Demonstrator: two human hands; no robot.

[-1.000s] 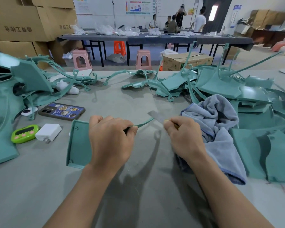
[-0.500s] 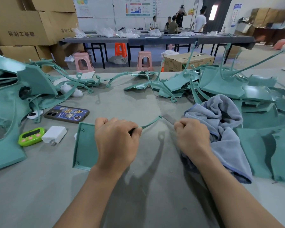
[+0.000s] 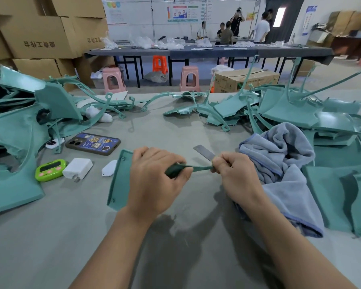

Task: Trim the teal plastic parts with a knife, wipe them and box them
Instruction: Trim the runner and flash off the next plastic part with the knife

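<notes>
Between the left hand (image 3: 154,180) and the right hand (image 3: 236,174), the thin arm of a flat teal plastic panel (image 3: 118,180) now spans a shorter gap. The right hand, curled round a flat-bladed steel knife (image 3: 204,152), has closed in on the left hand, which grips the arm's root, with the panel resting on the tabletop (image 3: 71,236) beneath it. Trimming seems under way; wiping and boxing remain.

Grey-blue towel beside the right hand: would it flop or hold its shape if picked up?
Probably floppy: the grey-blue towel lies bunched in soft folds. Likely light for its bulk, being thin cloth. Pushed, it would probably crumple rather than slide across the table.
</notes>
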